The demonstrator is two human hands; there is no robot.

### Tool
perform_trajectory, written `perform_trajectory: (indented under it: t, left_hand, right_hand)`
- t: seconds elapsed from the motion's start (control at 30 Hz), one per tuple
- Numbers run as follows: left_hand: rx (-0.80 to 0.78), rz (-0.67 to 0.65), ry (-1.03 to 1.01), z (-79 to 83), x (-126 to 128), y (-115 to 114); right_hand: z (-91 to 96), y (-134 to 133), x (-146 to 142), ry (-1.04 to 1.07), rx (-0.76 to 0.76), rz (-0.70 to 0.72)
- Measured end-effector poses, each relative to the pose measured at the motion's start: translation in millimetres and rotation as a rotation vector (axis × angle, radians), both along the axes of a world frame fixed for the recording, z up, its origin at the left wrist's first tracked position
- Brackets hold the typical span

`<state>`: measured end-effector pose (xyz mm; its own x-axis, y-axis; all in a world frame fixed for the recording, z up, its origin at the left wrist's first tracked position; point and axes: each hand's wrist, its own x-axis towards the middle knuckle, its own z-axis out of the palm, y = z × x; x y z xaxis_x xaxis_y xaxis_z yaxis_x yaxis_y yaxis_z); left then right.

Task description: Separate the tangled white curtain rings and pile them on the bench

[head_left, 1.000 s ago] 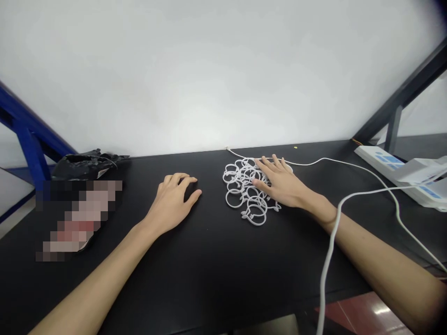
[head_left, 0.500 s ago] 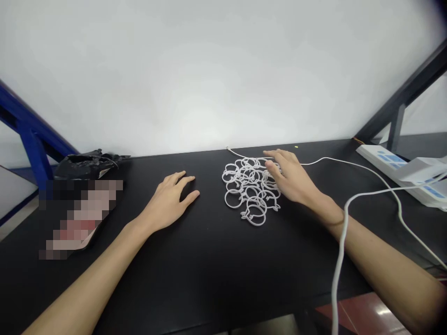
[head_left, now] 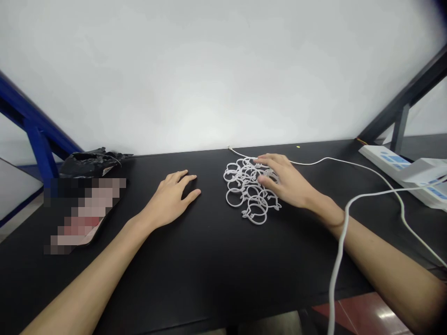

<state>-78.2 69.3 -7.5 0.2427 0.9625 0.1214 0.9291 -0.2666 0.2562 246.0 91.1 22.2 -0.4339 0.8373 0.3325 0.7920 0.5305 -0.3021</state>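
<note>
A loose pile of white rings with small clips, which look like curtain rings (head_left: 234,197), lies on the black tabletop (head_left: 195,270). My right hand (head_left: 284,179) is over the pile's right side, fingers apart and pointing left; it hides some of the rings. Whether its fingertips touch them I cannot tell. Left of the pile, apart from it, my left hand (head_left: 171,197) rests palm down with its fingers spread and nothing in it.
A white cable (head_left: 340,260) crosses in front of my right forearm, and a thinner one (head_left: 326,158) runs behind the rings. White boxes with blue labels (head_left: 391,160) stand at right. At left lie a black plastic bag (head_left: 87,163) and a blurred-out flat object (head_left: 89,214).
My right hand has moved slightly left and down, further over the rings. My left hand stays in place. The whole view has shifted a little.
</note>
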Motion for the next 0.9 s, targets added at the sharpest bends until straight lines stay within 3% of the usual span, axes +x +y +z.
perform_trajectory:
  t: [0.1, 0.2, 0.67, 0.9]
  left_hand:
    - [0.022, -0.013, 0.008, -2.1, -1, 1]
    - [0.045, -0.022, 0.014, -4.2, -3, 2]
    - [0.003, -0.003, 0.035, -0.7, 1, 0]
    - [0.014, -0.011, 0.026, -1.3, 0, 0]
  right_hand:
    - [4.3, -8, -6, -0.118, -0.036, 0.195]
    - [3.3, -14, -16, -0.222, -0.021, 0.262]
    - [-5.6, -7, -23, -0.257, 0.058, 0.178]
    - [5.5, -11, -19, -0.122, 0.101, 0.206]
